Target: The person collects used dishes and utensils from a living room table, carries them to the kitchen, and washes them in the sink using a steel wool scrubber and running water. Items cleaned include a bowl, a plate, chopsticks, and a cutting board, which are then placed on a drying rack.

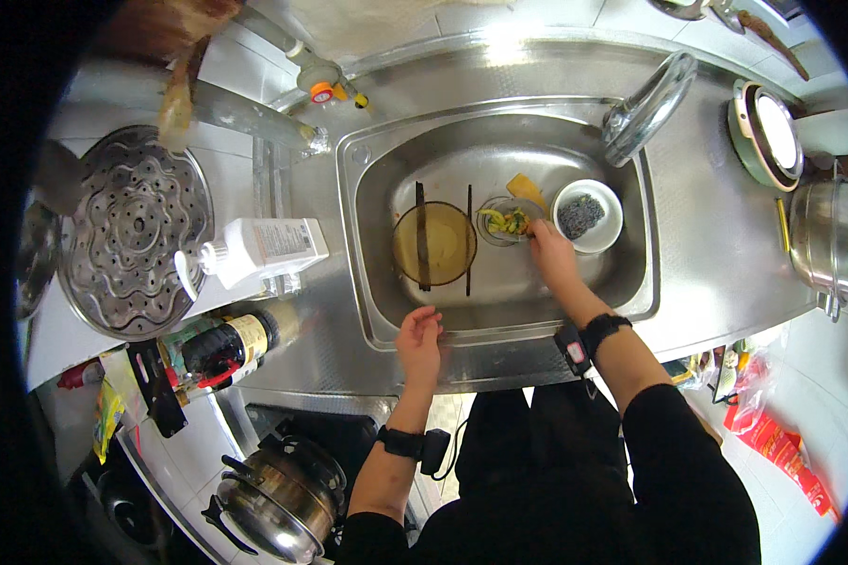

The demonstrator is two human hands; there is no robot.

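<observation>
My right hand (552,248) grips the right rim of a small glass bowl (493,239) in the stainless steel sink (495,318). Green and orange food scraps (509,222) lie in that bowl. To its right stands a white bowl (611,236) with a dark, crumbly mass (581,215) inside. A yellow piece, perhaps a sponge (526,189), lies just behind. On the left is an amber glass bowl (449,244); a dark chopstick (419,194) lines up with it, and another chopstick (468,275) lies alongside. My left hand (419,339), empty with loosely curled fingers, hovers over the sink's front rim.
A chrome faucet (650,109) arches over the back right corner. Left of the sink are a white pump bottle (272,251), a perforated steamer plate (138,233) and dark bottles (230,346). At right stand a steel pot (830,236) and stacked bowls (763,134).
</observation>
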